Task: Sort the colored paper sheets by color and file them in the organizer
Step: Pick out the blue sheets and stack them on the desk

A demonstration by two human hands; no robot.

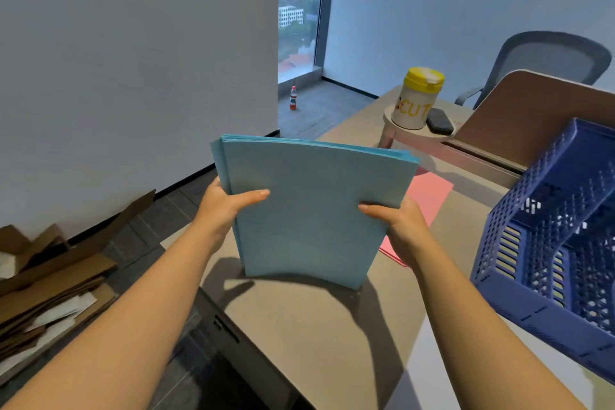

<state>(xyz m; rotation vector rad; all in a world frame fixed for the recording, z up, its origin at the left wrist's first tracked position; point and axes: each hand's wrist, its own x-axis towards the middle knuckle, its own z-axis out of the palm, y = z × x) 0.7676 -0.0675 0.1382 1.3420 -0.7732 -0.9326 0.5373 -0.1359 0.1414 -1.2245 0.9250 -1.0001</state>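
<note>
A stack of light blue paper sheets (316,210) stands upright on its bottom edge on the beige desk (299,326). My left hand (226,206) grips its left edge, thumb across the front. My right hand (396,226) grips its right edge the same way. Behind the stack, pink sheets (429,196) lie flat on the desk, mostly hidden. The blue mesh organizer (545,263) with tiered trays stands at the right.
A white canister with a yellow lid (416,98) and a dark case (440,123) sit on a small round stand at the back. A grey office chair (545,60) is beyond. Flattened cardboard (50,283) lies on the floor at left; a bottle (293,98) stands by the window.
</note>
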